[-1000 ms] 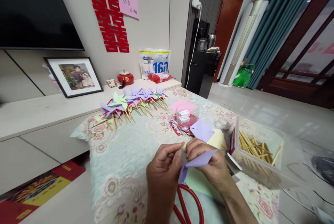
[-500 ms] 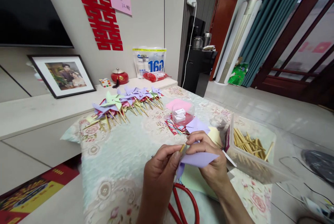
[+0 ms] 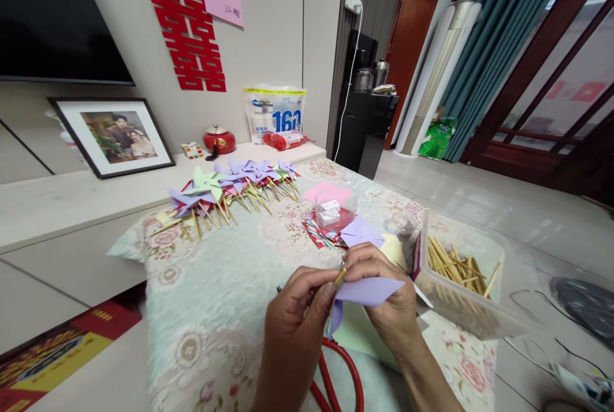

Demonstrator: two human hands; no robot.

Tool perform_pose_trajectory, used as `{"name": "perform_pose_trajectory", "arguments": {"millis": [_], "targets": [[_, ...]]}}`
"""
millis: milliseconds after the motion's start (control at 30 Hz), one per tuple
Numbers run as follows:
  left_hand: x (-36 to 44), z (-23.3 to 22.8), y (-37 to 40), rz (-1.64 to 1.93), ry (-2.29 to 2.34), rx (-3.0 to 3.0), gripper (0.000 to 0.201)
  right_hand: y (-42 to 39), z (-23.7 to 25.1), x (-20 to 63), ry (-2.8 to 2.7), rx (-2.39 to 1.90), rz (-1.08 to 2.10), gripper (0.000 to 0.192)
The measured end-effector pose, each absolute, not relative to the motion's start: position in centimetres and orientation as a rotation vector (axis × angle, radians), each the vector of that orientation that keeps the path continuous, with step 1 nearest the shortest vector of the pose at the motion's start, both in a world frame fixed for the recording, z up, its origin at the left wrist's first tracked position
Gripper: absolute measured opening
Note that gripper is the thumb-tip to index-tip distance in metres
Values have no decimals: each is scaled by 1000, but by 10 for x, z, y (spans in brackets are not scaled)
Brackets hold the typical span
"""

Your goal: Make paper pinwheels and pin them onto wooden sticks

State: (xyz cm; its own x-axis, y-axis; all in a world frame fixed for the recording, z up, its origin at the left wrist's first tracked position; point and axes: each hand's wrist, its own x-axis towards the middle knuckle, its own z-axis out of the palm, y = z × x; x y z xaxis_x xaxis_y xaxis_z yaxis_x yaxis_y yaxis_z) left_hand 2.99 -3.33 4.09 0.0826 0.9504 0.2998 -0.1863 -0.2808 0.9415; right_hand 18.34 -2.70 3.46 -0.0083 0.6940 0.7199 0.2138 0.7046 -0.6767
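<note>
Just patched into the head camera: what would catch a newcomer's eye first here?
Low in the middle, the left hand pinches a stick against purple paper held by the right hand. Beyond them, a row of finished pinwheels lies along the far left edge of the floral cloth. A clear tub of sticks sits on the right, and red scissors lie beneath the hands.

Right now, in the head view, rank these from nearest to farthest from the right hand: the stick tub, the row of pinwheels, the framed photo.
1. Stick tub: just right of the right hand.
2. Row of pinwheels: far side of the table, to the left.
3. Framed photo: on the ledge beyond, far left.
</note>
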Motion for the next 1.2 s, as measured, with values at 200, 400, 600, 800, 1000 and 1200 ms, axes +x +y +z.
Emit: {"name": "perform_pose_trajectory", "arguments": {"millis": [200,400,600,800,1000,1200], "targets": [[31,42,-34,1414,863,1370,12,-28,32,184,-1563,-783,457,19],[31,42,-33,1413,883,1399,13,-26,30,184,-1542,-780,475,16],[32,39,-34,1403,885,1386,14,-26,30,185,-1541,-765,482,14],[31,36,-34,1422,884,1421,13,-26,30,185,-1538,-758,504,17],[30,37,-34,1449,914,1541,15,-26,31,184,-1540,-764,512,20],[30,40,-35,1490,944,1624,18,-26,33,185,-1544,-755,516,16]]}}
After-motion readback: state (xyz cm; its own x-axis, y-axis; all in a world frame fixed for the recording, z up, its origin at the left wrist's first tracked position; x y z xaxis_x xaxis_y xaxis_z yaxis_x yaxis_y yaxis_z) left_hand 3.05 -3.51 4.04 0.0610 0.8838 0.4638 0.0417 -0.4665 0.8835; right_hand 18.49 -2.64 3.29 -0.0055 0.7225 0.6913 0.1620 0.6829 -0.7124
